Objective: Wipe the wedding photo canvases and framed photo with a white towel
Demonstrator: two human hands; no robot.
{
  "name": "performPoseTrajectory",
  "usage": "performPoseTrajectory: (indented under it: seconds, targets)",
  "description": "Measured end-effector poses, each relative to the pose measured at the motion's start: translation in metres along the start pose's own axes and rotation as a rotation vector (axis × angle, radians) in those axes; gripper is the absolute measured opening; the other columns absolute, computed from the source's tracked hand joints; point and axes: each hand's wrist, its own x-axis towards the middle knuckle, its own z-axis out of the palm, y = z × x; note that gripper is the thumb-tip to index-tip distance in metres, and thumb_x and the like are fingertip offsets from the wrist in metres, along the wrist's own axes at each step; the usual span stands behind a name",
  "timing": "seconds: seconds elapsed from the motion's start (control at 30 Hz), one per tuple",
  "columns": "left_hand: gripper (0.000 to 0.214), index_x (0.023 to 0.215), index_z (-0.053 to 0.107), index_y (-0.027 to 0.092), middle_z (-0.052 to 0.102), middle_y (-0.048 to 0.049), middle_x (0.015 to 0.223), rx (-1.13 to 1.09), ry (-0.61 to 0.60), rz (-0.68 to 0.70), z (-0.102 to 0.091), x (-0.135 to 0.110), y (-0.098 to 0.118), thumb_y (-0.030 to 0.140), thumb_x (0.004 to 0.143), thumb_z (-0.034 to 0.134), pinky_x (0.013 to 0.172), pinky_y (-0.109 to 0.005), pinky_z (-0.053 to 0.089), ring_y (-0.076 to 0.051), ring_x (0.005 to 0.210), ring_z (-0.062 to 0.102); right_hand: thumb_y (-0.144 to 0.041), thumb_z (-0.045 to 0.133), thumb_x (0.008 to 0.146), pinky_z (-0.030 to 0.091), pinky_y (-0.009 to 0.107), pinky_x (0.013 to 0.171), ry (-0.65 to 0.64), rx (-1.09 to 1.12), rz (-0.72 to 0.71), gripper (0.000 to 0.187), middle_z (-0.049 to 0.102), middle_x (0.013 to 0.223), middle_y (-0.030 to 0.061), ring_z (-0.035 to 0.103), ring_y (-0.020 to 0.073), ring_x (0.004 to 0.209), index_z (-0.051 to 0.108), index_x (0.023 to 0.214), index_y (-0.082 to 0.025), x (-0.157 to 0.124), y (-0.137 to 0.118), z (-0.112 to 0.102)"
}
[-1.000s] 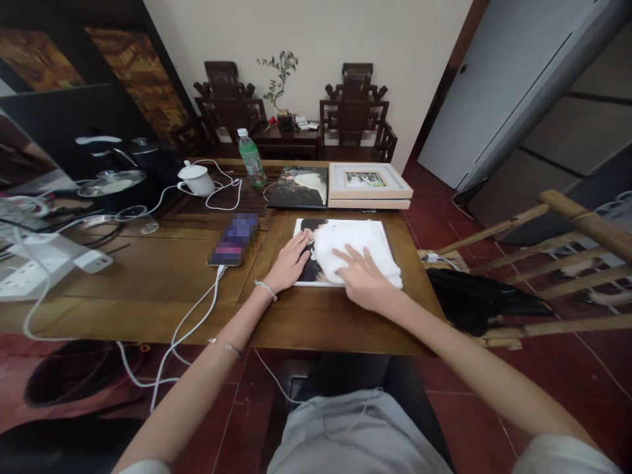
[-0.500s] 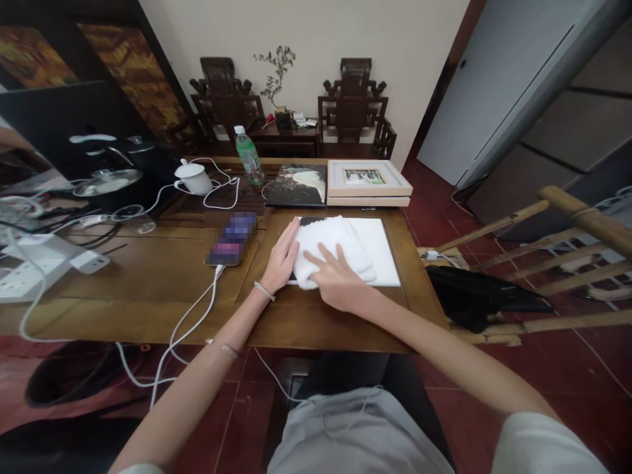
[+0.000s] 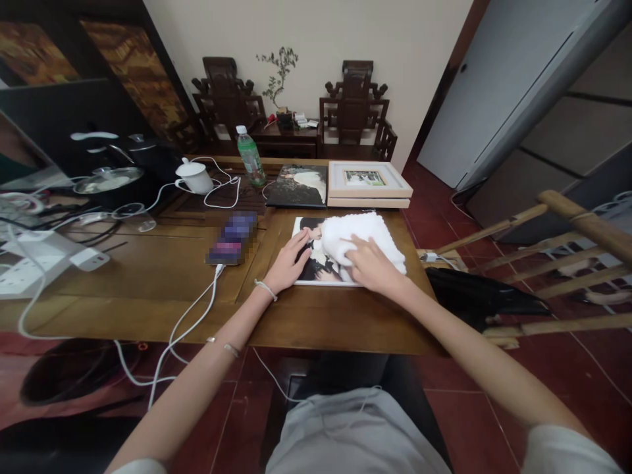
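Note:
A white towel [image 3: 368, 230] lies bunched over the right part of a photo panel [image 3: 320, 268] with a white edge, flat on the wooden table [image 3: 316, 322]. My right hand [image 3: 372, 264] presses on the towel, its fingers partly curled into the cloth. On the panel's left edge rests my left hand [image 3: 291, 260], fingers stretched out and holding nothing. The left part of the picture shows dark and white areas; the towel covers the rest.
Behind the panel lie a dark photo panel [image 3: 297, 186] and a stack of framed pictures [image 3: 369, 184]. A green bottle [image 3: 251, 158], a lidded white cup [image 3: 195, 178], a phone [image 3: 232, 238] on a white cable and a power strip [image 3: 34, 266] stand or lie leftward. A bamboo chair [image 3: 577, 217] is at right.
My right hand has slid the towel rightward across the panel, uncovering the picture's left part. My left hand has moved slightly right onto the panel's edge.

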Motion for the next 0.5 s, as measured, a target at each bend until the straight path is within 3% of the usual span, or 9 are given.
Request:
performPoseTrajectory:
  seconds: [0.13,0.27,0.37,0.5]
  targets:
    - [0.052,0.139,0.049,0.013,0.04,-0.0119,0.151,0.023,-0.009,0.024,0.0,0.0,-0.005,0.04,0.096,0.039,0.119,-0.044,0.022,-0.023,0.142,0.033,-0.006,0.041,0.079,0.04,0.049,0.095,0.049,0.016,0.061,0.037,0.066,0.115,0.0185,0.054,0.0326,0.116,0.066,0.105,-0.012,0.059,0.0,0.0]
    - [0.051,0.136,0.052,0.012,0.045,-0.0125,0.148,0.041,0.001,0.015,0.001,0.0,-0.009,0.038,0.094,0.041,0.119,-0.045,0.024,-0.025,0.141,0.036,-0.008,0.041,0.08,0.043,0.036,0.083,0.055,0.131,0.004,0.036,0.068,0.112,0.0158,0.061,0.0279,0.102,0.064,0.108,-0.013,0.103,-0.013,-0.002]
    - [0.049,0.135,0.054,0.013,0.046,-0.0119,0.147,0.037,0.007,0.015,0.001,0.0,-0.009,0.037,0.093,0.043,0.118,-0.045,0.026,-0.026,0.139,0.038,-0.007,0.04,0.079,0.042,0.032,0.081,0.054,0.156,-0.012,0.037,0.068,0.111,0.0148,0.061,0.0264,0.099,0.064,0.106,-0.013,0.11,-0.017,-0.002]
    - [0.049,0.136,0.053,0.016,0.045,-0.01,0.148,0.018,0.005,0.023,0.0,0.0,-0.007,0.037,0.094,0.043,0.119,-0.045,0.025,-0.025,0.14,0.037,-0.007,0.041,0.077,0.04,0.031,0.082,0.078,0.167,0.009,0.035,0.07,0.108,0.0141,0.061,0.026,0.099,0.065,0.103,-0.013,0.09,-0.001,0.001]
